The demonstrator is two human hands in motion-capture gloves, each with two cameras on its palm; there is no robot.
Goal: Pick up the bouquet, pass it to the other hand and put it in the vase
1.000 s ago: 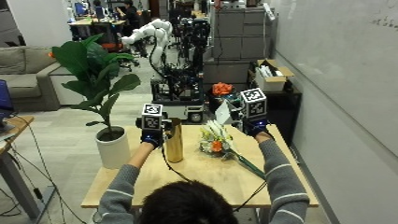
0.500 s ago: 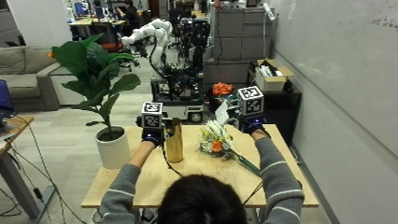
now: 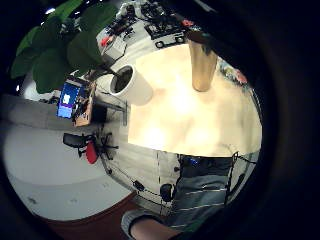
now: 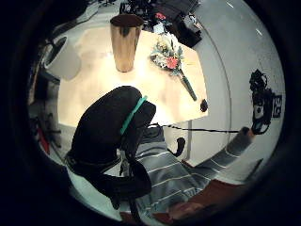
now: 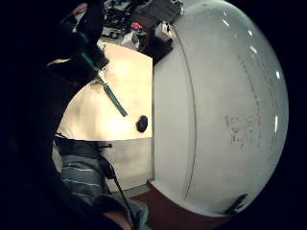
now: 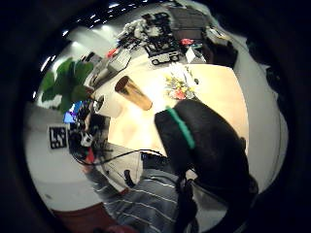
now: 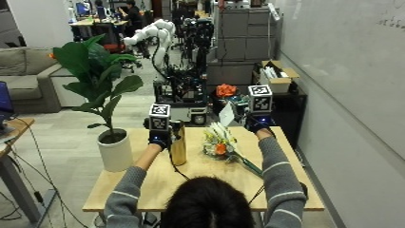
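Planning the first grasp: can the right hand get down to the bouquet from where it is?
Probably yes. The bouquet lies flat on the table, beside the right hand, with nothing between them. The vase stands on its far side, by the left hand.

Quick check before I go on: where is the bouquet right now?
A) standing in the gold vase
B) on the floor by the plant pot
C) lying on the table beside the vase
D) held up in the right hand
C: the bouquet lies flat on the table, right of the upright gold vase, with neither hand on it.
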